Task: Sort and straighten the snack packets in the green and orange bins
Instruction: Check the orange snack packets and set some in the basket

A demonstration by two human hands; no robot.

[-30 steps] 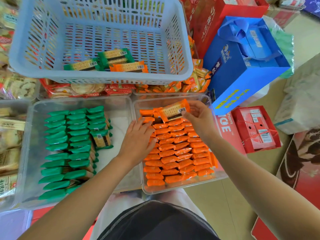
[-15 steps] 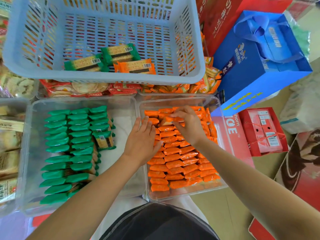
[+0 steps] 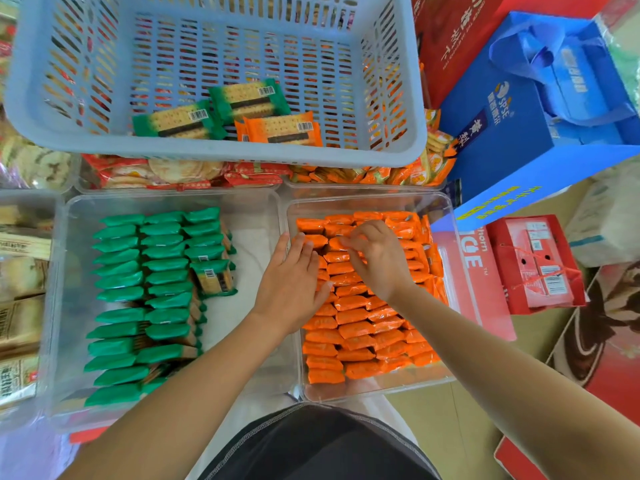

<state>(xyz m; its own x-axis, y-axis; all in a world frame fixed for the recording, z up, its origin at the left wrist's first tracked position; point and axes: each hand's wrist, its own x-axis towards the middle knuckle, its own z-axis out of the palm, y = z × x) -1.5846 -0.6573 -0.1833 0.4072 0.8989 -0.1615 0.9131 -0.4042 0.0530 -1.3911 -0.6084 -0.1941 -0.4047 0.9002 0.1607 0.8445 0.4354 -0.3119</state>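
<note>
The packet (image 3: 341, 243) I had raised is now down at the back of the orange bin (image 3: 363, 391), my right grip (image 3: 379, 263) pinching it, my left grip (image 3: 294, 282) flat and open bracing the rows (image 3: 360, 320); best to seat it upright, level with its neighbours.

Clear bins, two: green bin (image 3: 254, 220) and orange bin (image 3: 367, 389).
Green packets (image 3: 162, 265): three columns of roughly thirteen, twelve and five.
Orange packets (image 3: 356, 329): about four columns, too tightly packed and blurred to count.
Slotted basket (image 3: 207, 148), one, holding two loose green packs (image 3: 176, 121) and at least one loose orange pack (image 3: 282, 128).
Hands, two: left hand (image 3: 291, 289), right hand (image 3: 381, 265).
Blue gift bag (image 3: 519, 133): one.
</note>
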